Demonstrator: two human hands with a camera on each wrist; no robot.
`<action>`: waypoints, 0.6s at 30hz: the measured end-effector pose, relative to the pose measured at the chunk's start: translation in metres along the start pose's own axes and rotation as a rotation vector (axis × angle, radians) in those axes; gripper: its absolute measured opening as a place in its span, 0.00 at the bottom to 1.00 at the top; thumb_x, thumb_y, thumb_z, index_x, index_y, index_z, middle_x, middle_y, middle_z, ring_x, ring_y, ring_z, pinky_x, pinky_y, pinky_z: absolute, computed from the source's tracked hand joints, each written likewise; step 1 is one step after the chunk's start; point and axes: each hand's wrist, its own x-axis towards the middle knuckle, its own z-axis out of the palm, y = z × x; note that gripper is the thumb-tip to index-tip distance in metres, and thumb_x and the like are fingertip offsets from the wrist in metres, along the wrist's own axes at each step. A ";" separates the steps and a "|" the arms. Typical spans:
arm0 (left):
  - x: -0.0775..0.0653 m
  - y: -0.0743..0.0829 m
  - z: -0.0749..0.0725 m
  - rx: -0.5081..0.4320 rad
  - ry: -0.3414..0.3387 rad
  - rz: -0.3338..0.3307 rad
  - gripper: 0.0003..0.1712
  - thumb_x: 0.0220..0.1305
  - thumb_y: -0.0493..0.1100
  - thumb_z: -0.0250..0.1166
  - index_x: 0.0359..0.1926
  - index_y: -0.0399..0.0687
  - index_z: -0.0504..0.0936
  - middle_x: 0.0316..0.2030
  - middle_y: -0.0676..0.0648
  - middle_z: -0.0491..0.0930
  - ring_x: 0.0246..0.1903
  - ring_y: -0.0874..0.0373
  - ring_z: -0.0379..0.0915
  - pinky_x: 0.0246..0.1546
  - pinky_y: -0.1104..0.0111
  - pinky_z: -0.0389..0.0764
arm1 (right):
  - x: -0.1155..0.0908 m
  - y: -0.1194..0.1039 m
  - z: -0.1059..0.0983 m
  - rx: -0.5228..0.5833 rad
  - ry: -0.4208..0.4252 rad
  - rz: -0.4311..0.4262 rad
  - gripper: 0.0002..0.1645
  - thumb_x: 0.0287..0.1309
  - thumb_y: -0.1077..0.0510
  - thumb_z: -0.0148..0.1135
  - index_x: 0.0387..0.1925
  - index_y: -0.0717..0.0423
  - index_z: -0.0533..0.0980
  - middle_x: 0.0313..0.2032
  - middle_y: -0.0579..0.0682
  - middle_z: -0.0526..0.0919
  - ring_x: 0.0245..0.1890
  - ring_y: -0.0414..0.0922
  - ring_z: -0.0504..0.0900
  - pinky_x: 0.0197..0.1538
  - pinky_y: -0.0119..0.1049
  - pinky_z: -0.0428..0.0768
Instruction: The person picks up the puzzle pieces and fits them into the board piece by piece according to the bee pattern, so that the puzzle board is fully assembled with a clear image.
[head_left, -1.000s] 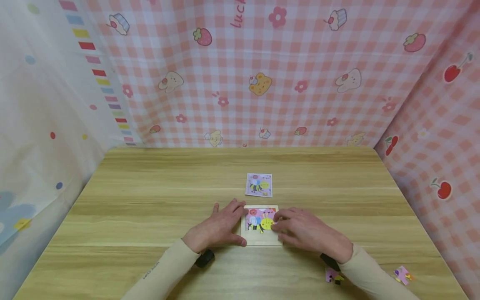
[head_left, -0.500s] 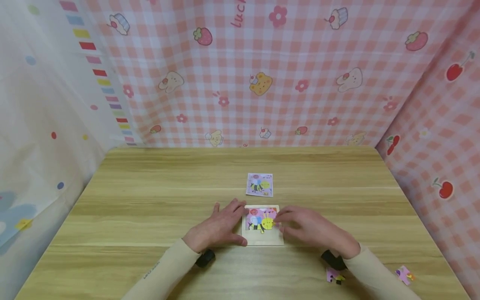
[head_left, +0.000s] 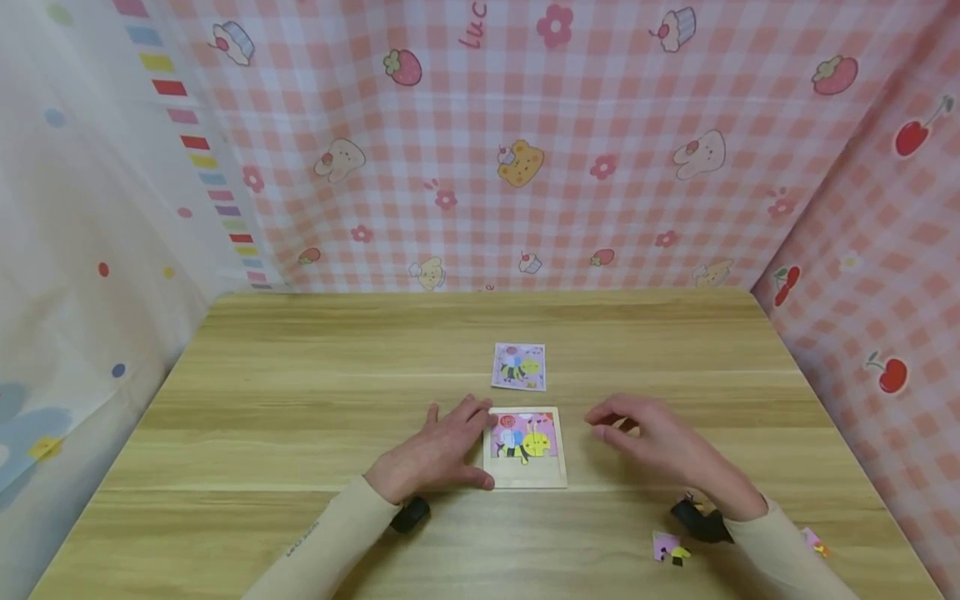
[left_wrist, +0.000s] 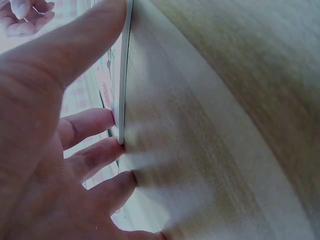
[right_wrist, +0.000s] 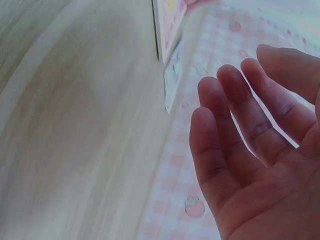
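A small wooden jigsaw tray point(head_left: 525, 477) lies flat in the middle of the table, its upper part filled with pieces of a bee picture point(head_left: 534, 437). Along its lower part the bare wood base shows. My left hand point(head_left: 438, 450) rests at the tray's left side, fingers spread, with the thumb at the lower left corner; in the left wrist view, fingertips touch the tray's edge point(left_wrist: 119, 100). To the right of the tray, above the table, is my right hand point(head_left: 660, 437). Its fingers are loosely bent and hold nothing, as the right wrist view also shows.
Behind the tray lies a square card point(head_left: 519, 367) with the same bee picture. Near the front right are loose jigsaw pieces: one pink and yellow piece point(head_left: 667, 547), another piece point(head_left: 814, 542) partly behind the right sleeve, and something partly hidden by the black wrist strap point(head_left: 701, 521).
My right hand has let go of a jigsaw piece at the tray's right side, which now sits in the picture, and has moved away to the right. The left hand has stayed in place.
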 end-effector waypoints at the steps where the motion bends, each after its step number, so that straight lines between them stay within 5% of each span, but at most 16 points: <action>1: 0.000 0.000 0.000 0.000 0.000 0.000 0.49 0.58 0.62 0.76 0.74 0.47 0.69 0.76 0.45 0.59 0.75 0.48 0.54 0.71 0.30 0.51 | -0.002 0.001 -0.002 0.005 0.010 0.006 0.07 0.70 0.62 0.65 0.47 0.56 0.85 0.45 0.50 0.87 0.43 0.39 0.83 0.47 0.37 0.85; 18: -0.001 0.001 -0.001 -0.007 -0.003 -0.002 0.49 0.58 0.62 0.76 0.74 0.47 0.69 0.77 0.44 0.58 0.78 0.45 0.48 0.71 0.30 0.50 | -0.033 0.013 -0.021 -0.055 0.107 -0.023 0.07 0.66 0.64 0.68 0.43 0.51 0.86 0.41 0.45 0.88 0.40 0.33 0.83 0.43 0.34 0.85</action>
